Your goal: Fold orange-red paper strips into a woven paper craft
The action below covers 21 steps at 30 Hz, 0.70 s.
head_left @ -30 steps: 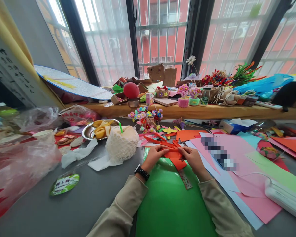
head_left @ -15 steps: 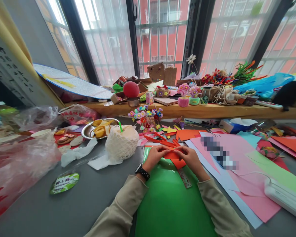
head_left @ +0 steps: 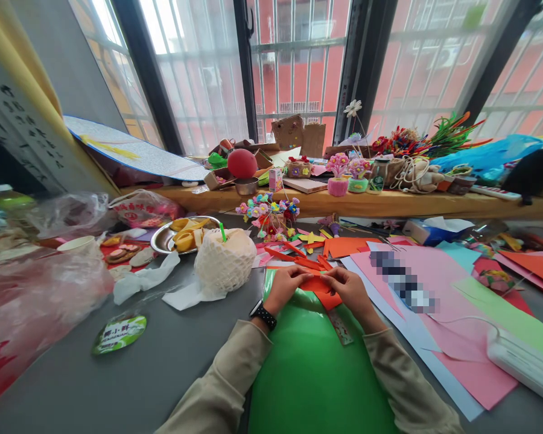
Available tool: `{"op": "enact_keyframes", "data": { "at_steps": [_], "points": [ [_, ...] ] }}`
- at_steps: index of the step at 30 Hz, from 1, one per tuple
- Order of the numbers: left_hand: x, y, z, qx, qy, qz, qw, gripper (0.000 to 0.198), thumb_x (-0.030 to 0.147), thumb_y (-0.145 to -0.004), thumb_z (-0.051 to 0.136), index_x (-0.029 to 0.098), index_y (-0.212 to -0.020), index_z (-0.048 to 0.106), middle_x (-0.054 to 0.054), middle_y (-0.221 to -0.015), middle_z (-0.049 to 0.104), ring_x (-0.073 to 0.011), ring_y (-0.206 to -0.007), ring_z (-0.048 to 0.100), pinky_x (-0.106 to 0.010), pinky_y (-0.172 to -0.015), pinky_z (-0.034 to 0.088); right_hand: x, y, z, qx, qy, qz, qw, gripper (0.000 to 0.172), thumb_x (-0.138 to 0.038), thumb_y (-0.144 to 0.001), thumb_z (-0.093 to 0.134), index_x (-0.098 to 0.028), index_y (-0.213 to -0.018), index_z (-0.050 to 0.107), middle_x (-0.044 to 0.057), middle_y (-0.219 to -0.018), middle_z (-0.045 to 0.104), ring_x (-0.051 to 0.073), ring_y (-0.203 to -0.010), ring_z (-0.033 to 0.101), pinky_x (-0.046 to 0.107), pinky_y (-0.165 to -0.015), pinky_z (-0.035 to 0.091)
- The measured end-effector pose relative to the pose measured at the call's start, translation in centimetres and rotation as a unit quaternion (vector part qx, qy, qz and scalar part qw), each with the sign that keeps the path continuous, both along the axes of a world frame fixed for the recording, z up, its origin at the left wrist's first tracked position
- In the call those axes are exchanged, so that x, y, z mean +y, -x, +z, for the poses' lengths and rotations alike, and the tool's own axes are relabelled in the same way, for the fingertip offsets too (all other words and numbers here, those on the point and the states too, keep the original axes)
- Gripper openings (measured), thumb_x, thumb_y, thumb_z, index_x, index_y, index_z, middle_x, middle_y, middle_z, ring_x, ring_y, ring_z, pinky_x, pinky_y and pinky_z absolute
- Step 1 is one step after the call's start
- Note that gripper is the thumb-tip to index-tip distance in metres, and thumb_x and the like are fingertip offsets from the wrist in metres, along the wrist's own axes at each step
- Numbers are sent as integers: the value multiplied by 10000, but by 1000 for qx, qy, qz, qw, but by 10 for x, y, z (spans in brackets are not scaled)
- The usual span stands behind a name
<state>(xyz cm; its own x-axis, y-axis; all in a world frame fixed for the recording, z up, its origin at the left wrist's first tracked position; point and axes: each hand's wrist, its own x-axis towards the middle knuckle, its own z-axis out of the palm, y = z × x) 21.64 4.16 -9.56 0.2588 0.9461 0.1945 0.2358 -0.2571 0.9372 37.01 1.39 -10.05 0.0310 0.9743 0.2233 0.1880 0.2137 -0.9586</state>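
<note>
Since a second ago, the right hand's fingertips have edged closer to the left's; the things on the bench [head_left: 176, 361] lie where they did.

Take the orange strip [head_left: 316, 273] as the clock's centre. Farthest left, at 9 o'clock, a crumpled plastic bag [head_left: 49, 295] spreads out, with a green oval label [head_left: 120, 334] between 8 and 9. Just past 9, a metal dish [head_left: 157, 242] carries banana peels [head_left: 185, 238]; nearer, at 9, stands a netted coconut [head_left: 224, 268] with a green straw. The left hand [head_left: 284, 290] grasps the strip's left part between thumb and fingers. Crocheted flowers [head_left: 271, 211] stand at 11, and a green sheet [head_left: 319, 380] fills 6. The right hand [head_left: 350, 292] pinches the strip's right part the same way, and a patterned strip [head_left: 341, 328] lies below at 5. Pink paper [head_left: 452, 301] extends at 3, and a white device [head_left: 529, 364] with a cable sits near 4.
</note>
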Motion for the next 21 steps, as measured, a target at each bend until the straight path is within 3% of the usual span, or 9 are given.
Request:
{"op": "enact_keyframes", "data": {
  "at_steps": [5,15,21],
  "points": [
    [1,2,1,-50,51,3,997,308,391,-572,563,102,-669,610,-11,-568,553,-72,-483,437,-179,-449,323,2,-1,-1,16,5,-6,1000,279,-420,-620,543,-145,-649,574,-15,-494,536,103,-441,500,215,-451,421],
    [1,1,-1,-67,64,-1,996,335,419,-568,561,109,-673,632,-8,-539,550,-66,-458,424,-178,-437,319,3,-4,-3,-39,-21,-46,998,330,-482,-657,469,-164,-603,537,-6,-478,530,118,-430,503,224,-455,404],
    [-1,1,1,-32,10,1,999,325,415,-582,554,111,-682,612,-19,-596,572,-85,-518,462,-183,-475,340,4,-4,-4,-32,-4,-13,999,315,-457,-640,499,-153,-696,561,13,-571,575,129,-502,527,230,-488,420]
  ]
}}
